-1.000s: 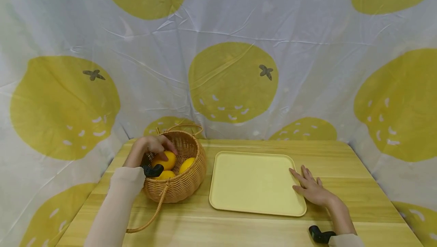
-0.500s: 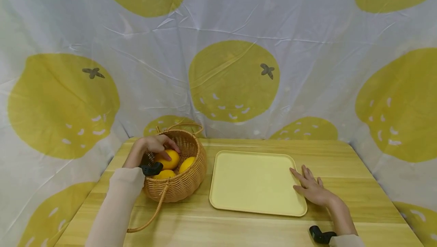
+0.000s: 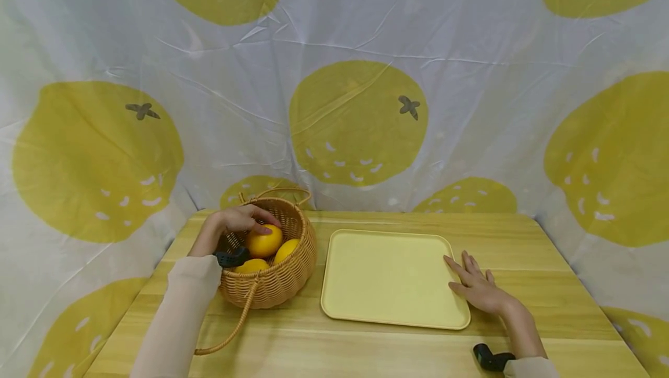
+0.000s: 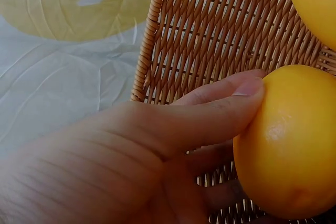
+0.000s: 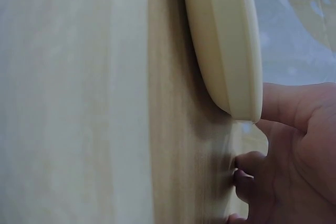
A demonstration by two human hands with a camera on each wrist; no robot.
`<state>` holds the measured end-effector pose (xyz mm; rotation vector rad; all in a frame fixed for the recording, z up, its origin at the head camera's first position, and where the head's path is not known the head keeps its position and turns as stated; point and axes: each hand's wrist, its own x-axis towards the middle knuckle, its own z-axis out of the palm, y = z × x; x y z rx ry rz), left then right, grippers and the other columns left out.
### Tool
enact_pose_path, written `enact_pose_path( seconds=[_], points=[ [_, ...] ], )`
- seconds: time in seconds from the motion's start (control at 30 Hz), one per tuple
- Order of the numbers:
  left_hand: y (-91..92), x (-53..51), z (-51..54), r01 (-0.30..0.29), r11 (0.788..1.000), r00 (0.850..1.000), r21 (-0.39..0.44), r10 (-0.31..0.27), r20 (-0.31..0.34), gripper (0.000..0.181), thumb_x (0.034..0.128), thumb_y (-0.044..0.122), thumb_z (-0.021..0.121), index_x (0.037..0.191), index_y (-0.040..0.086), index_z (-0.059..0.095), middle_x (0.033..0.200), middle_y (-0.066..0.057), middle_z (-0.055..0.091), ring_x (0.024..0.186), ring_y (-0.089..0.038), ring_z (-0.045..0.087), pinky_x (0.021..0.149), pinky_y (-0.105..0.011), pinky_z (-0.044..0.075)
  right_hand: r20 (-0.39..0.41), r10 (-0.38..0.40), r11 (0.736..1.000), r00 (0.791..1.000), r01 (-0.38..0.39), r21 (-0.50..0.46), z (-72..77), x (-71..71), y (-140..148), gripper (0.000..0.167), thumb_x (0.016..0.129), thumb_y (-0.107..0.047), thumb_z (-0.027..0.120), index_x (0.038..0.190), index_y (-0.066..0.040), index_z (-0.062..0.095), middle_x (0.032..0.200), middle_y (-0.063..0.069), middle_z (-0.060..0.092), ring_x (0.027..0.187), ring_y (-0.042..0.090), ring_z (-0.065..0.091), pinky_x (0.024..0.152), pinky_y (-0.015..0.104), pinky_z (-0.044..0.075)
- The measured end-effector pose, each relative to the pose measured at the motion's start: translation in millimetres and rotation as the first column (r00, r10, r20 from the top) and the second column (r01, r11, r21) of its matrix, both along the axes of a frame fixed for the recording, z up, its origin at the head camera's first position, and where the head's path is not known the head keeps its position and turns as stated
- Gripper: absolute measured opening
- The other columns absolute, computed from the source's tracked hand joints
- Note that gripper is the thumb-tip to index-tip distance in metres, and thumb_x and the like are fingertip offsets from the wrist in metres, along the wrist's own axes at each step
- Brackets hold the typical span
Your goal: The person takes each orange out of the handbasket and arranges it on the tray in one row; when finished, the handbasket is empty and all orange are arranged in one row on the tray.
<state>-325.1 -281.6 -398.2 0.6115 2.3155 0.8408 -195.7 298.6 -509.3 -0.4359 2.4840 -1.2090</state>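
In the head view my left hand (image 3: 237,219) reaches over the rim of a wicker basket (image 3: 282,288) on the left of the table. Its thumb and fingers grip a smooth yellow-orange orange (image 3: 265,241), also large in the left wrist view (image 4: 291,145). Two more oranges lie in the basket, one at the right (image 3: 286,250) and one near the front rim (image 3: 252,266). My right hand (image 3: 481,291) rests with spread fingers at the right edge of a pale yellow tray (image 3: 392,279); in the right wrist view its thumb touches the tray's rim (image 5: 247,77).
The basket's front handle (image 3: 235,331) hangs down onto the wooden table (image 3: 366,352), and its back handle (image 3: 284,191) leans toward the curtain. A lemon-print curtain (image 3: 470,122) closes off the back and sides. The tray lies flat right of the basket.
Within the basket, the left hand has shifted the gripped orange a little to the right and up, away from the left wall. The right hand and the tray have stayed put.
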Motion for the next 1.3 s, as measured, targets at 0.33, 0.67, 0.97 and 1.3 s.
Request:
enact_pose_path(
  seconds=[0.33, 0.67, 0.97, 1.3],
  points=[
    [0.5, -0.1, -2.6, 0.012, 1.000, 0.995, -0.006, -0.011, 0.103, 0.051, 0.1068, 0.022, 0.058, 0.152, -0.001, 0.049, 0.157, -0.025, 0.046, 0.140, -0.040, 0.049, 0.109, -0.048, 0.049, -0.021, -0.012, 0.999, 1.000, 0.013, 0.038, -9.3, -2.9, 2.5, 0.074, 0.109, -0.040, 0.050, 0.166, -0.007, 0.016, 0.164, 0.036, -0.025, 0.149, 0.055, -0.030, 0.105, 0.074, -0.033],
    [-2.7, -3.5, -5.6, 0.066, 0.996, 0.998, 0.055, -0.067, 0.019, 0.045, 0.1028, 0.011, 0.063, 0.144, -0.005, 0.057, 0.153, -0.025, 0.052, 0.144, -0.045, 0.043, 0.109, -0.037, 0.049, -0.021, -0.023, 0.999, 1.000, 0.024, 0.048, -17.1, -7.3, 7.8, 0.091, 0.102, -0.064, 0.048, 0.166, -0.009, 0.015, 0.165, 0.033, -0.026, 0.150, 0.054, -0.030, 0.106, 0.074, -0.033],
    [-2.9, -3.4, -6.0, 0.055, 0.993, 0.998, 0.100, -0.055, -0.001, 0.034, 0.0996, 0.007, 0.066, 0.133, -0.002, 0.068, 0.142, -0.024, 0.063, 0.141, -0.045, 0.048, 0.097, -0.020, 0.051, -0.017, -0.012, 0.999, 1.000, 0.013, 0.033, -3.6, -1.5, 1.0, 0.072, 0.109, -0.035, 0.050, 0.166, -0.006, 0.016, 0.163, 0.037, -0.025, 0.148, 0.056, -0.031, 0.105, 0.075, -0.033],
    [-1.4, -2.0, -4.2, 0.016, 0.999, 0.995, 0.052, -0.021, 0.096, 0.046, 0.0910, 0.010, 0.079, 0.136, 0.003, 0.068, 0.146, -0.021, 0.060, 0.108, -0.017, 0.065, 0.083, -0.025, 0.057, 0.016, -0.036, 0.996, 0.999, 0.035, 0.077, 6.5, 2.0, -7.2, 0.069, 0.110, -0.028, 0.050, 0.164, 0.001, 0.018, 0.164, 0.038, -0.022, 0.150, 0.058, -0.026, 0.107, 0.076, -0.029]
  ],
)
